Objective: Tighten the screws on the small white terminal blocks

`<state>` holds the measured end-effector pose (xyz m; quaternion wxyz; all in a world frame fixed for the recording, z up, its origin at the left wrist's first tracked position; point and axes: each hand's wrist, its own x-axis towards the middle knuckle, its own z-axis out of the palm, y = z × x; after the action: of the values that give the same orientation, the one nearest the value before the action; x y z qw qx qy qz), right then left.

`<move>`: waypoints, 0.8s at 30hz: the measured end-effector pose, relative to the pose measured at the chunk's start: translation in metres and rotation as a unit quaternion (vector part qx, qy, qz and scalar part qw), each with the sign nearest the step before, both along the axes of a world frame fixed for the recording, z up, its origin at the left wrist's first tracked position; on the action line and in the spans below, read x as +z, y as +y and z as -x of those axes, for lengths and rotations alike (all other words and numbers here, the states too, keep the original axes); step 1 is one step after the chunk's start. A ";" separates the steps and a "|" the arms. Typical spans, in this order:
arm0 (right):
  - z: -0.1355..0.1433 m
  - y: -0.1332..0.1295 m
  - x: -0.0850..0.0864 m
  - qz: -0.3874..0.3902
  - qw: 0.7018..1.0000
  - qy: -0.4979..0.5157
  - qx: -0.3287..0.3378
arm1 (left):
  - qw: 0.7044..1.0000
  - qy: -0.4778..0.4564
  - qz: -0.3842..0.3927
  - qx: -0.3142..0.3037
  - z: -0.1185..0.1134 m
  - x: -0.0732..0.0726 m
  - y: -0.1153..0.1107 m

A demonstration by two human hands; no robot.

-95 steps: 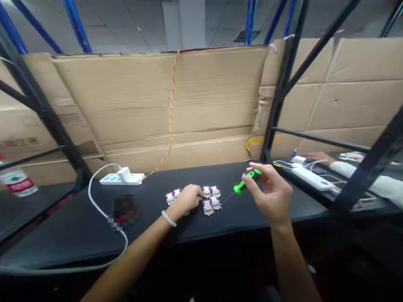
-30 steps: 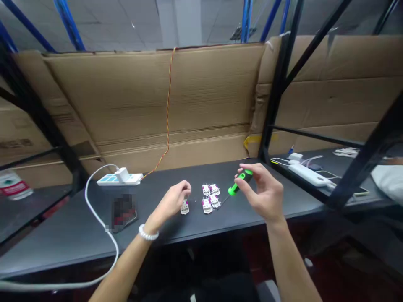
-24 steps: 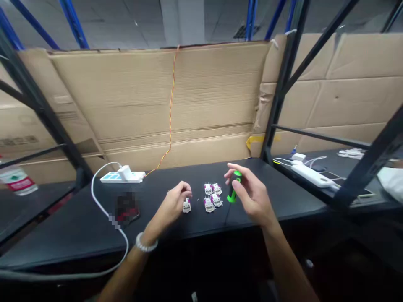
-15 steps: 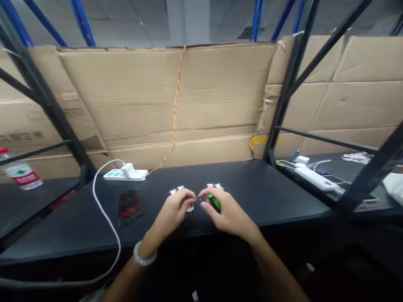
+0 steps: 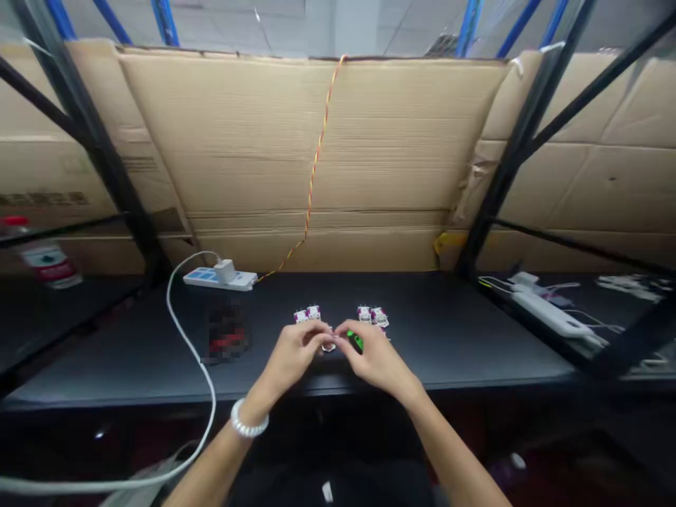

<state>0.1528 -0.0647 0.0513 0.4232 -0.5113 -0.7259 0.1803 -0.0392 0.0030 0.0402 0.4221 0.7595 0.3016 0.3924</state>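
Note:
My left hand [image 5: 296, 352] and my right hand [image 5: 377, 355] meet at their fingertips above the front of the black table. Thumb and fingers of each are pinched together; whatever sits between them is too small to make out. A green and black object [image 5: 355, 342] shows inside the curl of my right hand, mostly covered by it. Just below the fingertips, beside my left hand, lies a small pale part [image 5: 329, 346]. Small white and purple parts stand behind my left hand [image 5: 307, 314], and similar white and purple parts [image 5: 372, 315] stand behind my right.
On the left, a white power strip [image 5: 222, 278] holds a plug, whose white cable [image 5: 179, 331] hangs over the table's front edge. A pixelated dark and red item [image 5: 227, 334] lies nearby. Cardboard [image 5: 396, 155] walls the back, between black rack posts [image 5: 507, 169].
My fingertips have come together from a small gap apart. The view has shifted, so more of the white and purple parts shows behind my hands.

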 end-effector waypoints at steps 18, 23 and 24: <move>0.001 0.017 -0.015 0.058 0.998 0.004 -0.006 | 0.981 0.123 -0.153 -0.003 0.009 -0.006 0.010; 0.002 0.022 -0.020 0.069 0.998 -0.002 -0.010 | 0.952 0.174 -0.252 -0.011 0.010 -0.017 0.017; 0.003 0.022 -0.021 0.069 0.998 -0.002 -0.012 | 0.948 0.178 -0.263 -0.010 0.009 -0.020 0.019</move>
<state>0.1502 -0.0422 0.0306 0.3873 -0.5486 -0.7063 0.2241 -0.0484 0.0216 0.0205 0.1506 0.9041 0.2499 0.3121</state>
